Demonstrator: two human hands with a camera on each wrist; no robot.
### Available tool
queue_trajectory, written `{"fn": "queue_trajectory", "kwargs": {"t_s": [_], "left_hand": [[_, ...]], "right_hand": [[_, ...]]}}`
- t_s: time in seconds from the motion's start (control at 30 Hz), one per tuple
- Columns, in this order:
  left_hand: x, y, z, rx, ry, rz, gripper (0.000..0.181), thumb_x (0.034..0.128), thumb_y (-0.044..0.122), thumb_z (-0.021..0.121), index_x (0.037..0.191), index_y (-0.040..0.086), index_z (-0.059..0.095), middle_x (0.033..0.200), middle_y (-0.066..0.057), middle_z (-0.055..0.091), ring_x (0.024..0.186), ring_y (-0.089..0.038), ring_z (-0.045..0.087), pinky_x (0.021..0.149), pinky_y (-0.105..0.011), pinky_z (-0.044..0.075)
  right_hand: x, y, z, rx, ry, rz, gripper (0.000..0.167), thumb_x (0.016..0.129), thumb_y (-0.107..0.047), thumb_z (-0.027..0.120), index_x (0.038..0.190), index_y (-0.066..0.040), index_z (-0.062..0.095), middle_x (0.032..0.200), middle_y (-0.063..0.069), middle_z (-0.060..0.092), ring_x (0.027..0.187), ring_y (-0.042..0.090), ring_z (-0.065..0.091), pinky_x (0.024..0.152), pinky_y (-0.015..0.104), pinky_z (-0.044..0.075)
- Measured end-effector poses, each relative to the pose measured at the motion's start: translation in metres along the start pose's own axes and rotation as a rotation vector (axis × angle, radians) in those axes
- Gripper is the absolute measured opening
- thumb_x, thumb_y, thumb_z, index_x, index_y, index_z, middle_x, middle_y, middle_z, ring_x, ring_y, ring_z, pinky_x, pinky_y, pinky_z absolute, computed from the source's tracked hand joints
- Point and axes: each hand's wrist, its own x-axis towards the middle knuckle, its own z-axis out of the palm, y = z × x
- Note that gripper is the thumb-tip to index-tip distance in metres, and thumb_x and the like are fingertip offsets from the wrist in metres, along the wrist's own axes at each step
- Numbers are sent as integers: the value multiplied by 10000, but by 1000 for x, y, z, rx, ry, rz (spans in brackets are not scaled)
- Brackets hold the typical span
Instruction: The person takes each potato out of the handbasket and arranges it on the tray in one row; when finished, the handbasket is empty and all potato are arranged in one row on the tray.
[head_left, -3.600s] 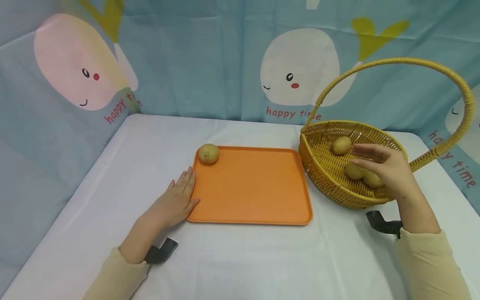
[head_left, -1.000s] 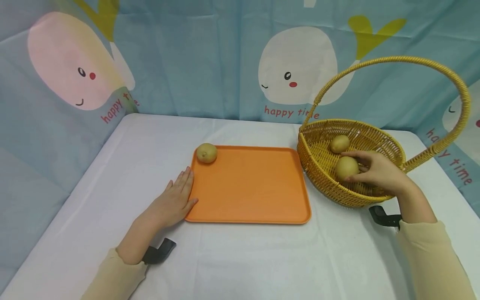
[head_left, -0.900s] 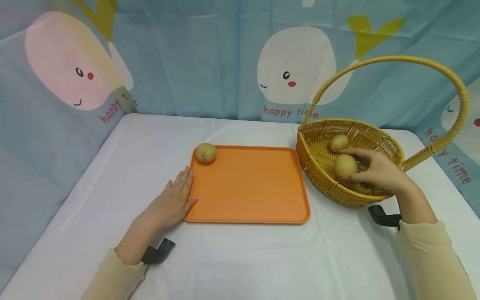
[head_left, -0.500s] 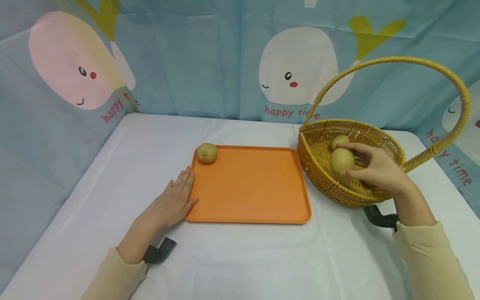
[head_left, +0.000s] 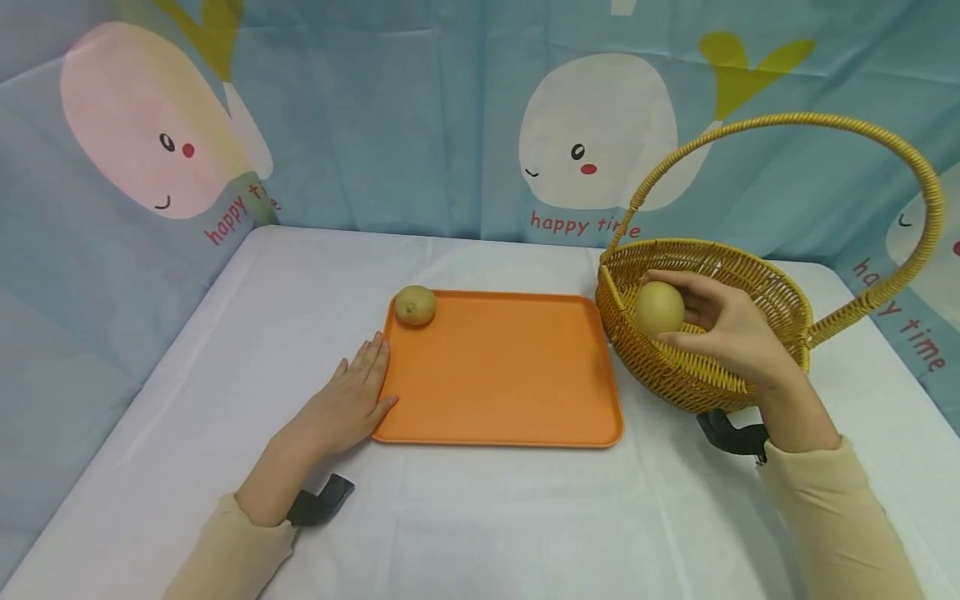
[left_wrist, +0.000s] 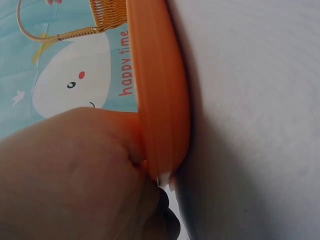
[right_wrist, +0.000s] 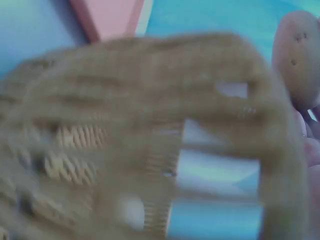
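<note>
A: In the head view, how far is the work getting?

B: One potato [head_left: 415, 305] is already sitting at the ten o'clock corner of the tray [head_left: 495, 371]. A second potato [head_left: 659, 309] is showing in the right hand [head_left: 731, 329], toward ten o'clock of the basket [head_left: 648, 371], so it isn't yet reaching the tray.

A: And the grip?

B: The right hand's fingers [head_left: 693, 287] and thumb are pinching it. The left hand [head_left: 341, 408] is lying at the tray's nine o'clock edge, fingers straight, apparently steadying it on the counter [head_left: 487, 517].

A: What is remaining in the basket, over at the tray's three o'clock?

B: The right hand is blocking too much; I can't tell.

A: Left wrist view?

B: The left hand is touching the tray's rim; its fingertips aren't showing clearly.

A: Right wrist?

B: The basket is filling the middle, blurred, and the second potato is appearing toward two o'clock, fingers partly cut off.
</note>
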Motion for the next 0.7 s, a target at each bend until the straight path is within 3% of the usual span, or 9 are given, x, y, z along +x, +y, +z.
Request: {"fn": "queue_trajectory", "kwargs": {"t_s": [0.33, 0.47, 0.57, 0.7], "left_hand": [[-1, -2, 1, 7, 2, 1, 695, 989, 254, 470, 1451, -130, 121, 1532, -272, 68, 1402, -414, 90, 1083, -592, 147], [-1, -2, 1, 1, 4, 4, 695, 989, 257, 469, 1452, -127, 121, 1533, -269, 68, 1402, -413, 91, 1083, -591, 149], [-1, -1, 1, 3, 4, 7, 694, 989, 258, 469, 1451, -128, 123, 1532, -271, 70, 1401, -416, 94, 1082, -592, 153], [-1, -1, 1, 6, 1, 5, 695, 988, 252, 471, 1450, -132, 121, 1531, -273, 69, 1401, -417, 90, 1082, -592, 151]], "right_hand": [[23, 0, 34, -52, -84, 25, 638, 739, 132, 690, 1337, 31, 491, 1318, 182, 519, 1055, 82, 584, 861, 179, 468], [33, 3, 49, -34, -112, -3, 646, 722, 142, 687, 1329, 47, 490, 1309, 216, 521, 1047, 76, 588, 848, 188, 477], [41, 5, 62, -1, -141, -34, 646, 704, 162, 678, 1316, 63, 497, 1298, 227, 523, 1059, 115, 586, 859, 209, 481], [55, 6, 82, 25, -172, -18, 633, 706, 129, 678, 1312, 39, 516, 1293, 177, 541, 1088, 172, 569, 915, 258, 465]]}}
